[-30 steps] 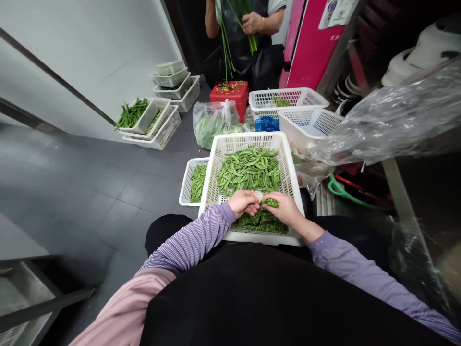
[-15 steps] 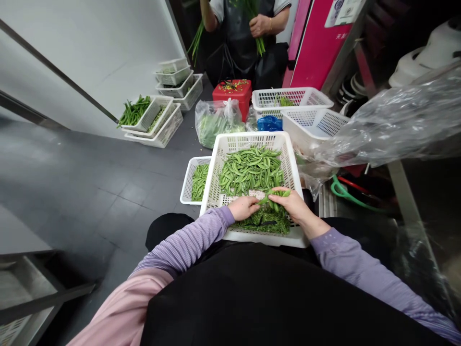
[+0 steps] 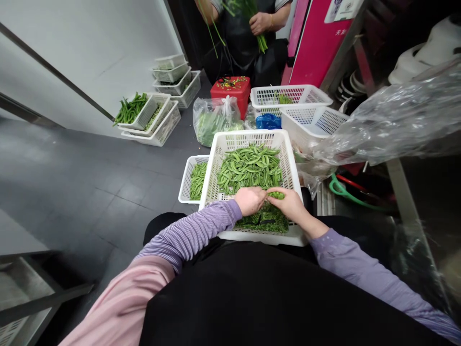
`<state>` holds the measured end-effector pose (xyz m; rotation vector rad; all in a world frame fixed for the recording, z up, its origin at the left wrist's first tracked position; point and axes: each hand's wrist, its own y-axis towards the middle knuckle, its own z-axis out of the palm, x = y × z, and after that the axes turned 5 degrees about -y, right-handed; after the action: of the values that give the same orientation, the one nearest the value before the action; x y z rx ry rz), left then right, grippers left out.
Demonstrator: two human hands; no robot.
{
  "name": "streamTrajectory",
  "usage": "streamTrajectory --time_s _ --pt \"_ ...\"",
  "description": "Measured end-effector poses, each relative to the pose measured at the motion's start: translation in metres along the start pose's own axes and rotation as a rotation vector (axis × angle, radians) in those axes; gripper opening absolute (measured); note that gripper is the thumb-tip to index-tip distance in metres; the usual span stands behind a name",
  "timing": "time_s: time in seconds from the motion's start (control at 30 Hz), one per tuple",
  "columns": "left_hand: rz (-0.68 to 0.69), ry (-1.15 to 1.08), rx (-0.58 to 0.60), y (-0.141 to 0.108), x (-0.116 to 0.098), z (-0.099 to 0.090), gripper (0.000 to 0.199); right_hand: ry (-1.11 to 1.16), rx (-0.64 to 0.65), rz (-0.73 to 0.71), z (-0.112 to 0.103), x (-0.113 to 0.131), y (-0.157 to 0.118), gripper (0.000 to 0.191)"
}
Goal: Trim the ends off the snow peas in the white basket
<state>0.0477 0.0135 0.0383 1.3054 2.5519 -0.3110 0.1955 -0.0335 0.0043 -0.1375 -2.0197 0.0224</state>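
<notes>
Over the white basket (image 3: 264, 236), my right hand (image 3: 291, 206) grips green pods (image 3: 276, 195); my left hand (image 3: 249, 201) meets it, its hold hidden from view.

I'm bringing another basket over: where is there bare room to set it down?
In the picture, the grey floor left of the small basket of pods, below the stacked baskets, looks bare. It is crowded just beyond the large basket, where a plastic bag, red box and white baskets sit close together.
</notes>
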Motion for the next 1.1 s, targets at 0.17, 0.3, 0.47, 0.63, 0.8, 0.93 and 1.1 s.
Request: streamTrajectory --time_s 0.17,0.3,0.47,0.63,0.8,0.93,1.1 --pt "-0.239 -0.137 -0.171 -0.003 0.003 0.035 0.035 0.689 -0.026 0.341 -0.007 -0.004 0.007 0.027" --pt "-0.434 -0.034 0.164 -0.026 0.022 0.063 0.024 0.974 -0.143 0.365 -0.041 -0.009 0.021 0.023" --pt "-0.516 -0.040 0.277 -0.024 0.026 0.080 0.033 0.996 -0.014 0.459 -0.042 -0.011 0.022 0.019" --pt "-0.614 -0.160 0.450 -0.009 0.016 0.079 0.029 0.905 0.135 0.734 -0.005 -0.021 0.000 0.017" --pt "-0.577 -0.222 0.377 -0.041 0.020 0.060 0.031 0.865 0.336 0.827 0.013 -0.012 -0.002 0.016" --pt "-0.513 -0.277 0.300 -0.078 0.025 0.051 0.026 0.857 0.555 0.721 0.052 0.043 0.029 0.017" --pt "-0.548 -0.353 0.187 -0.097 0.036 0.056 0.021 0.746 0.608 0.621 0.124 0.135 0.105 0.019"
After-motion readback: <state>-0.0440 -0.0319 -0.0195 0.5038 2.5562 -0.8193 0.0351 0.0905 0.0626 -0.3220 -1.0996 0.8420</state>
